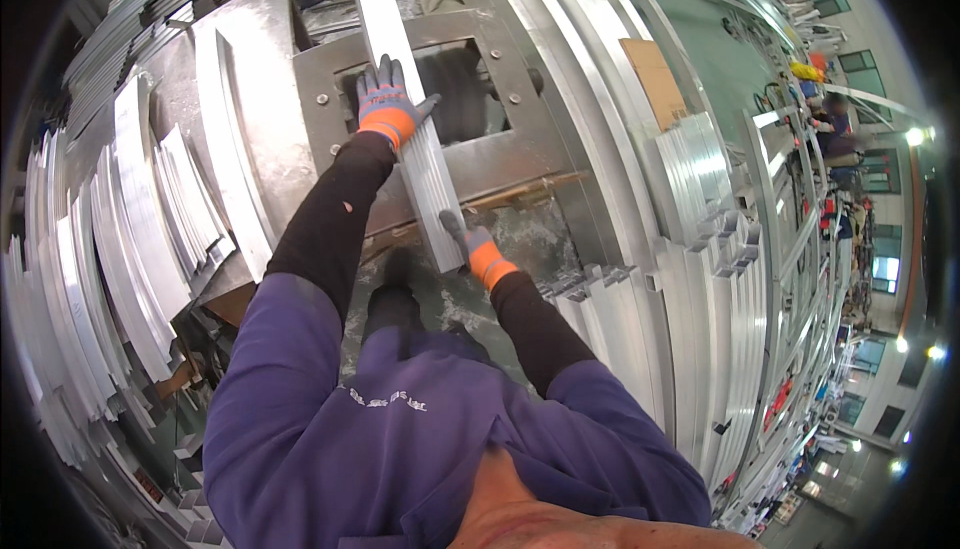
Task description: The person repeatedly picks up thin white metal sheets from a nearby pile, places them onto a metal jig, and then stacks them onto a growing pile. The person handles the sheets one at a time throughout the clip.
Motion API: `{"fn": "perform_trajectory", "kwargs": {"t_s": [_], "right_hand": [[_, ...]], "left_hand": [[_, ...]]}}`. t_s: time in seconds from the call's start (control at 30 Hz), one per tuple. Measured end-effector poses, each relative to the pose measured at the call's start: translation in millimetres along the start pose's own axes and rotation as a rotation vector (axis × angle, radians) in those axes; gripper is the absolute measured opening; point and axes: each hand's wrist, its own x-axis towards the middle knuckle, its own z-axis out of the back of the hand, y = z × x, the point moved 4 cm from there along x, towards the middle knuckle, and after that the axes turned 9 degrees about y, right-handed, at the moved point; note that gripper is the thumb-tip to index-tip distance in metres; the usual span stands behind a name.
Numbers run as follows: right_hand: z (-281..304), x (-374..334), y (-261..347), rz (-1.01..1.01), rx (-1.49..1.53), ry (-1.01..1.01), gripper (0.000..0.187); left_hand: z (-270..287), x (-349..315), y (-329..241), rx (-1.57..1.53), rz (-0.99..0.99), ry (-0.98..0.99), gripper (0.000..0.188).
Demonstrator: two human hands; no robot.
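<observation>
A long, silvery aluminium profile with lengthwise ridges runs from the top of the head view toward me. It lies across a steel plate with a rectangular opening. My left hand, in a grey and orange glove, rests on the profile beside that opening. Its fingers are stretched out and its thumb is spread to the right edge. At the profile's near end, my right hand, gloved alike, grips the right side. One digit lies along the top there; its other fingers are mostly hidden.
Stacked aluminium lengths crowd the left side. More bundled profiles stand close on my right, near my right arm. A piece of brown cardboard lies on long bars at the upper right. A person is far off at the right.
</observation>
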Motion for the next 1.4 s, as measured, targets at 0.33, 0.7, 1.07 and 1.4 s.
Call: {"fn": "perform_trajectory", "kwargs": {"t_s": [0.33, 0.7, 1.07, 1.4], "right_hand": [[-83, -226, -141, -0.341, 0.825, 0.005, 0.073], [-92, -378, -198, -0.237, 0.903, 0.054, 0.061], [-2, -274, -59, -0.074, 0.969, 0.358, 0.069], [49, 17, 23, -0.201, 0.666, 0.042, 0.079]], "left_hand": [[-59, -180, -105, -0.147, 0.157, -0.012, 0.104], [-104, -305, -157, -0.623, 0.091, 0.018, 0.109], [-134, -180, -72, -2.420, -0.019, 0.185, 0.059], [-114, -165, -39, -0.966, 0.040, -0.147, 0.063]]}}
